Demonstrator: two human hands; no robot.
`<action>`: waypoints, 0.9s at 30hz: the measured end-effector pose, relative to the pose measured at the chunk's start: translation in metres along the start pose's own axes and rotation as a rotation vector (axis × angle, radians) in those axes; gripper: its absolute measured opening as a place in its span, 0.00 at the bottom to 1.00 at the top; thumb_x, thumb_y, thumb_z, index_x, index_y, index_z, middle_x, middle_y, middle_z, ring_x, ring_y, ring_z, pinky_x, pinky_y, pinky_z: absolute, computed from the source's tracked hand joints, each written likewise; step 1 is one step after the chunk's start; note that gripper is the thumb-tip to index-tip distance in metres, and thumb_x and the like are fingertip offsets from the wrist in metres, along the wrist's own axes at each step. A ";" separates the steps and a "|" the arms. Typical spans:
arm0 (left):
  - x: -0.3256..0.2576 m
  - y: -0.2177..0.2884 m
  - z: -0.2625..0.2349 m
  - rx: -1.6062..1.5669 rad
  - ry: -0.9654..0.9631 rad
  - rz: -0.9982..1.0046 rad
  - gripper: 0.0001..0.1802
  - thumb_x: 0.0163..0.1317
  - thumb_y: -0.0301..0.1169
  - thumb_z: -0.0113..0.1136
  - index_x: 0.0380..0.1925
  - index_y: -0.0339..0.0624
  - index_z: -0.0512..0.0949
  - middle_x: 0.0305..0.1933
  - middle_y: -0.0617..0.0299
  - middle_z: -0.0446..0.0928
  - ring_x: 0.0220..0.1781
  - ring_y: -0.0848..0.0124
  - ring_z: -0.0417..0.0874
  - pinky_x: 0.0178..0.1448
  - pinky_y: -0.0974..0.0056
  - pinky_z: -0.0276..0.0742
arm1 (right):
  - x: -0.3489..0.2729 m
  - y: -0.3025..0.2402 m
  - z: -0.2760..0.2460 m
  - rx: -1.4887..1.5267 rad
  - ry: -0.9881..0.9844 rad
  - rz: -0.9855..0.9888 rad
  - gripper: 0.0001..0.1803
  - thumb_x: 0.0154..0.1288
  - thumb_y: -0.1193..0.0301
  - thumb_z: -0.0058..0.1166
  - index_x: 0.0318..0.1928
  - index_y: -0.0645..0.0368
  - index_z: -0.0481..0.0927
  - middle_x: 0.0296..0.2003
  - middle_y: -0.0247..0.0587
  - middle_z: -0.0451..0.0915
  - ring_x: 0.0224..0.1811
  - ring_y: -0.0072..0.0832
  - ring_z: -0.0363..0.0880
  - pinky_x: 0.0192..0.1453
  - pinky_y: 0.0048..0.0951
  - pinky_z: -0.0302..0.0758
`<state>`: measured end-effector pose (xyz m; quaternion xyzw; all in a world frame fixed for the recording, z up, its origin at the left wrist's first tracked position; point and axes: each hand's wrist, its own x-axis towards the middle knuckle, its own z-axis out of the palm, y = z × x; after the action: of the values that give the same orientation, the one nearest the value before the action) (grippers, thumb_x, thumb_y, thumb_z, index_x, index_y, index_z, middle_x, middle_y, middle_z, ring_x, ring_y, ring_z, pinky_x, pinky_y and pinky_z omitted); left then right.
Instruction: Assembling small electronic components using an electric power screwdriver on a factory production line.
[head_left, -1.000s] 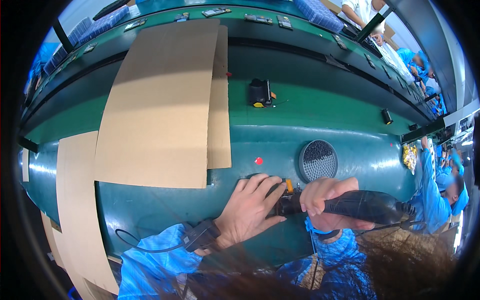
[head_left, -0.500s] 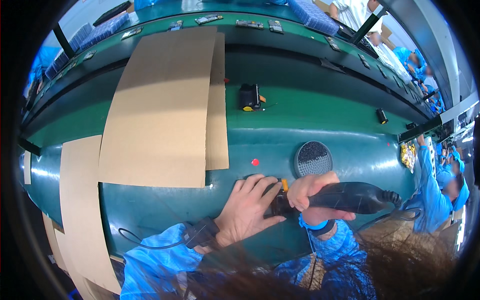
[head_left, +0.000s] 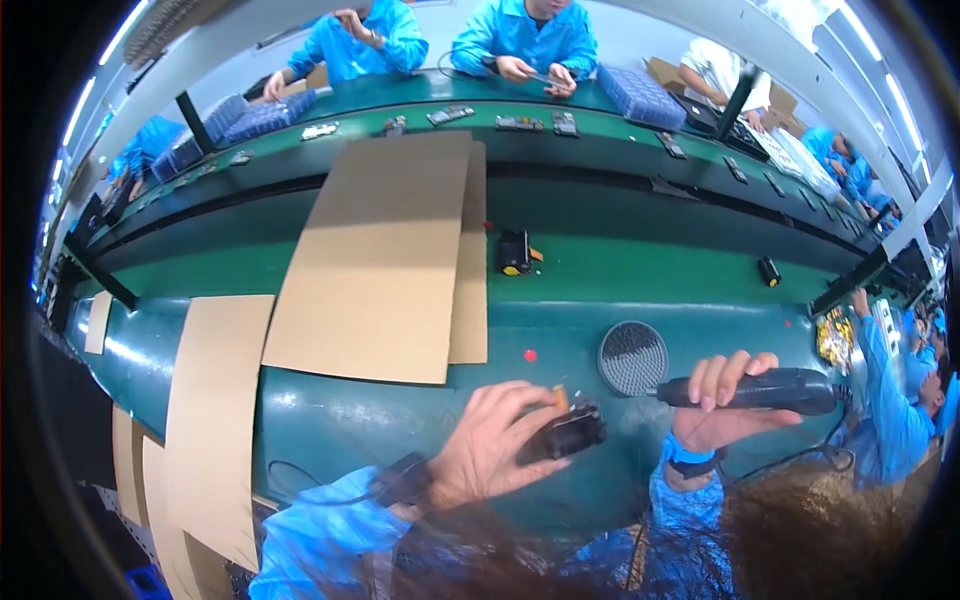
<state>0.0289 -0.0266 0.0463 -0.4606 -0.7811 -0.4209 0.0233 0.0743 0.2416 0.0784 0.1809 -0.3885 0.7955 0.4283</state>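
Note:
My left hand [head_left: 490,440] is closed around a small black plastic device part [head_left: 575,432] with an orange piece on its upper side, just above the bench. To the right, my right hand [head_left: 725,410] grips a black electric screwdriver [head_left: 795,392], which lies nearly level with its tip pointing left. That tip is at the lower right edge of a round grey tray [head_left: 635,380]. Small dark screws [head_left: 632,337] fill the tray's far half; the near half shows a grid of holes. Whether a screw sits on the tip is too small to tell.
Large cardboard sheets [head_left: 370,270] cover the left side. Another black-and-orange part [head_left: 515,254] and a small black cylinder [head_left: 768,271] lie on the green strip beyond. A bag of yellow pieces [head_left: 834,338] is at the right. Circuit boards [head_left: 519,123] line the far ledge; co-workers sit beyond.
The screwdriver has moved right, off the black part and over to the screw tray's edge. My left hand has tilted the part. The view has tipped up, showing co-workers opposite.

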 end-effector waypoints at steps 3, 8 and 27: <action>-0.018 0.022 -0.057 0.343 -0.121 -0.191 0.30 0.48 0.41 0.78 0.50 0.42 0.79 0.62 0.53 0.68 0.70 0.51 0.67 0.67 0.46 0.67 | -0.001 -0.001 -0.017 0.020 0.048 -0.018 0.43 0.64 0.25 0.35 0.44 0.57 0.68 0.18 0.33 0.67 0.12 0.23 0.64 0.15 0.27 0.64; -0.064 0.020 -0.052 0.557 -0.280 -0.230 0.25 0.52 0.40 0.74 0.51 0.50 0.80 0.68 0.47 0.63 0.73 0.44 0.62 0.69 0.40 0.66 | -0.010 0.014 0.000 0.053 -0.008 0.068 0.42 0.64 0.25 0.38 0.44 0.56 0.68 0.18 0.33 0.66 0.12 0.22 0.63 0.15 0.25 0.63; -0.221 -0.285 -0.364 0.846 0.576 -0.973 0.57 0.43 0.32 0.79 0.74 0.46 0.58 0.65 0.43 0.65 0.66 0.47 0.72 0.70 0.55 0.71 | -0.006 0.004 -0.042 -0.078 0.121 0.135 0.44 0.65 0.25 0.34 0.44 0.57 0.75 0.21 0.42 0.74 0.14 0.30 0.68 0.17 0.31 0.67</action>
<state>-0.1827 -0.4912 0.0055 0.1190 -0.9578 -0.1487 0.2153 0.0763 0.2692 0.0464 0.0888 -0.4040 0.8163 0.4032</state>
